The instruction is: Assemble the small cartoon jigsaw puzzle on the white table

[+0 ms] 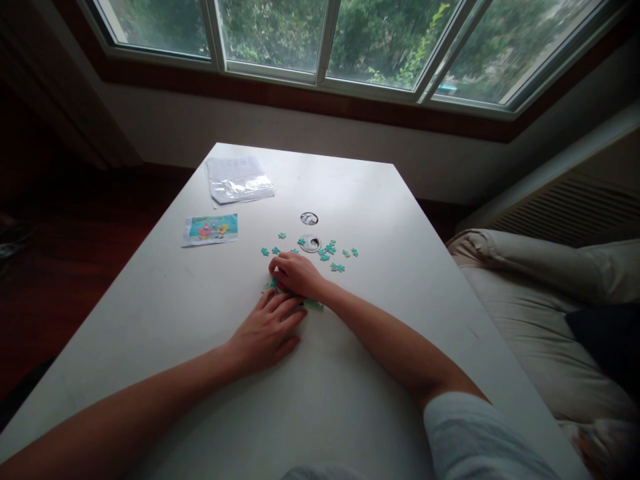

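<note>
A partly joined jigsaw puzzle (283, 288) with green, pink and yellow patches lies on the white table (380, 360), largely covered by both hands. My left hand (265, 330) rests at its near side, fingers stretched out and the tips touching the puzzle's edge. Over the far side, my right hand (298, 272) is closed, fingers curled down and pressed together. Whatever those fingers hold is hidden. Loose teal puzzle pieces (325, 252) are scattered just beyond and to the right of my right hand. A small printed picture card (212, 229) with cartoon figures lies to the left.
Clear plastic packaging with white paper (240, 180) lies at the far left of the table. Two round grey-and-white items (309, 218) sit beyond the hands. A beige sofa (530, 300) stands along the right side, and a window (320, 40) is behind the table.
</note>
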Tool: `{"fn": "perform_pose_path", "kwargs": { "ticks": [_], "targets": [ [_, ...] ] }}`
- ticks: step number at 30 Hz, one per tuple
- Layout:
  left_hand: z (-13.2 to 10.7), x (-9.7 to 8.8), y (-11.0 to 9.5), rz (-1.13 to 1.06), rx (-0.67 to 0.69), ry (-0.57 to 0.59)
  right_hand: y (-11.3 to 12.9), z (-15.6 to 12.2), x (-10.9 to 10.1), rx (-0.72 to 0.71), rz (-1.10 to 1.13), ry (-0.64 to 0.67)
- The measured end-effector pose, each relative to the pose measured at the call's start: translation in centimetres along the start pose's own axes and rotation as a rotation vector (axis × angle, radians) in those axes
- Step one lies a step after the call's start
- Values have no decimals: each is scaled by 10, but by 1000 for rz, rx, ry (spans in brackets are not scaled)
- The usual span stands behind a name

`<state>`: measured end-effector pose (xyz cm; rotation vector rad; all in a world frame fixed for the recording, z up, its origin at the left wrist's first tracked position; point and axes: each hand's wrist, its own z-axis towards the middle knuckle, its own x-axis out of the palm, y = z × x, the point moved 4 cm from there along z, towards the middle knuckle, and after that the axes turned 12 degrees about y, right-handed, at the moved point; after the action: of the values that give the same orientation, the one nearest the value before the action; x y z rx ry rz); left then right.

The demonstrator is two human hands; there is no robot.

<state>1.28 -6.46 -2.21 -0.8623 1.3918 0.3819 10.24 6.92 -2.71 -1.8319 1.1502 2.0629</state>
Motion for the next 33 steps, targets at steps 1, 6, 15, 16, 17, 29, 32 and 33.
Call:
{"fn": "perform_pose_path", "kwargs": {
  "ticks": [1, 6, 15, 16, 17, 29, 32, 33],
  "targets": [
    [0, 0, 0, 0, 1, 2, 0, 0, 0, -3, -4, -2],
    [0, 1, -1, 11, -2, 18, 0, 0, 1, -4, -15, -1],
    [0, 1, -3, 20, 4, 8, 1, 0, 2, 2, 16, 10],
    [0, 1, -3, 19, 3, 7, 2, 0, 1, 0, 21, 8],
    [0, 1, -3, 18, 4, 8, 2, 0, 1, -2, 24, 7],
    [1, 4, -2, 5, 11, 10, 4, 0, 0, -9, 69, -3],
    [0, 3, -4, 16, 2, 15, 2, 0, -7, -31, 164, -28],
    [0, 3, -5, 20, -1, 17, -2, -1, -13, -28, 197, -56]
  ]
}}
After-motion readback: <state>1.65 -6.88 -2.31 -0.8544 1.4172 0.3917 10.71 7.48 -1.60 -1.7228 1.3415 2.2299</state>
